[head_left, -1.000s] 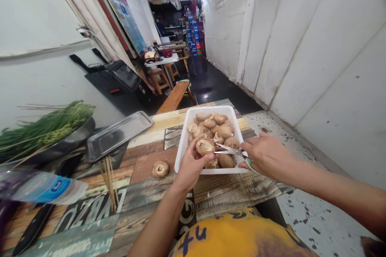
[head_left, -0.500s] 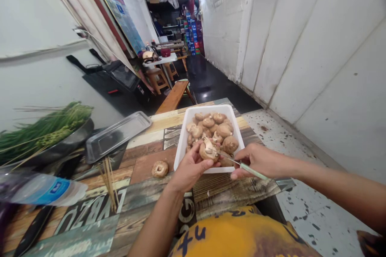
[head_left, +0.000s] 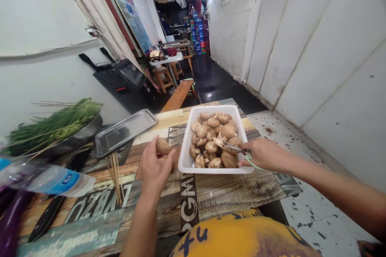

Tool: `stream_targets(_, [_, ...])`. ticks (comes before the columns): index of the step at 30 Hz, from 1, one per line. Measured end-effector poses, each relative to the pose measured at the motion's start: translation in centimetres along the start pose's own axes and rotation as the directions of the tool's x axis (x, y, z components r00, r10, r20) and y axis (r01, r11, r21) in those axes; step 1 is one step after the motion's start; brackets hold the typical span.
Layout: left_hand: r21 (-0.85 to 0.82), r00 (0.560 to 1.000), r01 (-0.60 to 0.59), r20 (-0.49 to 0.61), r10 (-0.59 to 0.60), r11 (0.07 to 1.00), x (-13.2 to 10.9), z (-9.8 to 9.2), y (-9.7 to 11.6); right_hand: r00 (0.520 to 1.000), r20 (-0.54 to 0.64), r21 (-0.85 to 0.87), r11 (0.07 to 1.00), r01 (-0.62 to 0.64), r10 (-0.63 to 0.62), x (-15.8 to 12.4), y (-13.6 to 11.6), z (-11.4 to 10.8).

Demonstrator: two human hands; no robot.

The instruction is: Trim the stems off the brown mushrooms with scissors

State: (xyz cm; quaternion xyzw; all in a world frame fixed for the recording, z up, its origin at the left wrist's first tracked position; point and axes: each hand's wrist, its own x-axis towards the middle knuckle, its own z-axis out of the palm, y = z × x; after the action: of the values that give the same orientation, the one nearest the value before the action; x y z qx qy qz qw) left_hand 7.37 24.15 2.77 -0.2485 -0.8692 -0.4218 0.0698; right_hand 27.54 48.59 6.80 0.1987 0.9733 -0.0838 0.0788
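To the left of the white tray, my left hand has its thumb and fingers around a brown mushroom, low over the table. Small scissors with pale green handles are in my right hand at the tray's right side. Their blades point left over the mushrooms, close to a pale stem. Many brown-capped mushrooms fill the white tray, some with stems showing. My left hand covers the spot on the table where a single mushroom lay.
Wooden skewers, a clear plastic lid and a water bottle lie to the left. A metal bowl of greens, a black-handled knife and purple eggplants are farther left. A wooden bench stands beyond the table.
My left hand has moved left from over the tray to beside it. The scissors in my right hand are now spread, over the mushrooms. The view has shifted slightly left.
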Motion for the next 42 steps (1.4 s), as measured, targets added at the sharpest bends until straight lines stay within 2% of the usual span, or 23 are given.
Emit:
stream_targets(1, [0.202, 0.999, -0.033, -0.032, 0.040, 0.979, 0.5, -0.6, -1.3, 1.000, -0.024, -0.042, 0.999, 0.006, -0.007, -0.1, 0.1, 0.1])
stream_targets(4, [0.546, 0.994, -0.044, 0.104, -0.016, 0.837, 1.7, -1.9, -5.3, 0.994, -0.109, -0.073, 0.997, 0.014, -0.022, -0.7, 0.3, 0.1])
stream_targets(7, [0.682, 0.960, -0.071, 0.245, -0.137, 0.728, 2.9, -2.4, -8.6, 0.993, -0.118, -0.027, 1.000, 0.000, -0.003, -1.3, 0.7, 0.0])
stream_targets(9, [0.702, 0.917, -0.095, 0.337, -0.213, 0.706, 3.7, -2.6, -10.1, 0.995, -0.101, 0.009, 1.000, -0.015, 0.016, -1.6, 0.9, 0.2])
stream_targets(11, [0.694, 0.885, -0.094, 0.387, -0.260, 0.714, 4.2, -2.9, -10.5, 0.996, -0.087, 0.031, 0.999, -0.025, 0.028, -2.0, 1.1, 0.5])
stream_targets(13, [0.659, 0.915, -0.102, 0.355, -0.189, 0.745, 4.3, -2.9, -9.4, 0.996, -0.081, 0.045, 0.999, -0.030, 0.033, -2.3, 1.2, 0.9])
stream_targets(15, [0.556, 0.958, -0.174, 0.288, 0.007, 0.813, 3.9, -2.3, -6.8, 0.995, -0.096, 0.045, 0.998, -0.034, 0.039, -2.4, 1.1, 1.3])
stream_targets(16, [0.468, 0.957, -0.240, 0.262, 0.126, 0.851, 3.6, -1.8, -5.1, 0.993, -0.113, 0.035, 0.999, -0.041, 0.045, -2.5, 1.0, 1.5])
stream_targets(17, [0.370, 0.928, -0.340, 0.279, 0.245, 0.865, 3.2, -1.0, -3.2, 0.990, -0.133, 0.017, 0.999, -0.050, 0.052, -2.5, 0.9, 1.7])
stream_targets(18, [0.279, 0.874, -0.449, 0.333, 0.353, 0.849, 2.8, -0.1, -1.3, 0.987, -0.151, -0.003, 0.998, -0.056, 0.055, -2.5, 0.8, 1.8])
stream_targets(20, [0.159, 0.759, -0.578, 0.465, 0.456, 0.800, 2.1, 2.0, 2.2, 0.982, -0.178, -0.040, 0.997, -0.068, 0.060, -2.5, 0.5, 2.0])
stream_targets(22, [0.150, 0.701, -0.607, 0.564, 0.437, 0.781, 1.8, 3.9, 4.8, 0.981, -0.183, -0.059, 0.995, -0.075, 0.063, -2.6, 0.4, 2.1])
stream_targets(24, [0.204, 0.659, -0.617, 0.662, 0.356, 0.760, 1.7, 5.2, 6.2, 0.980, -0.186, -0.057, 0.995, -0.079, 0.067, -2.8, 0.4, 2.2])
stream_targets(27, [0.239, 0.599, -0.632, 0.755, 0.268, 0.738, 2.1, 6.3, 6.5, 0.980, -0.181, -0.036, 0.996, -0.086, 0.078, -3.2, 0.5, 2.3])
stream_targets(29, [0.209, 0.598, -0.617, 0.752, 0.278, 0.759, 2.3, 6.7, 6.2, 0.982, -0.169, -0.021, 0.996, -0.092, 0.087, -3.4, 0.6, 2.4])
stream_targets(31, [0.144, 0.625, -0.556, 0.721, 0.298, 0.819, 2.3, 6.9, 5.9, 0.983, -0.164, -0.012, 0.996, -0.090, 0.087, -3.4, 0.5, 2.6])
stream_targets(33, [0.026, 0.651, -0.429, 0.702, 0.289, 0.903, 2.1, 7.0, 5.7, 0.983, -0.171, -0.011, 0.997, -0.073, 0.070, -3.4, 0.4, 2.8])
stream_targets(34, [-0.047, 0.667, -0.317, 0.699, 0.258, 0.947, 2.0, 7.1, 5.7, 0.983, -0.173, -0.014, 0.998, -0.061, 0.058, -3.3, 0.3, 2.8])
stream_targets(36, [-0.200, 0.684, 0.001, 0.715, 0.145, 0.980, 1.6, 7.1, 5.8, 0.985, -0.170, -0.016, 0.999, -0.042, 0.039, -3.3, 0.1, 2.8])
stream_targets(38, [-0.320, 0.661, 0.323, 0.750, 0.030, 0.890, 1.2, 7.1, 5.9, 0.987, -0.158, -0.012, 0.999, -0.033, 0.031, -3.2, -0.1, 2.7])
stream_targets(39, [-0.372, 0.643, 0.436, 0.766, 0.006, 0.820, 1.0, 7.1, 6.0, 0.988, -0.153, -0.008, 1.000, -0.029, 0.028, -3.2, -0.3, 2.6])
stream_targets(40, [-0.420, 0.632, 0.502, 0.775, 0.011, 0.756, 0.8, 7.1, 6.1, 0.988, -0.152, -0.004, 1.000, -0.025, 0.024, -3.2, -0.4, 2.5])
stream_targets(42, [-0.500, 0.654, 0.535, 0.756, 0.041, 0.681, 0.5, 7.0, 6.2, 0.987, -0.157, 0.004, 1.000, -0.021, 0.021, -3.3, -0.6, 2.3])
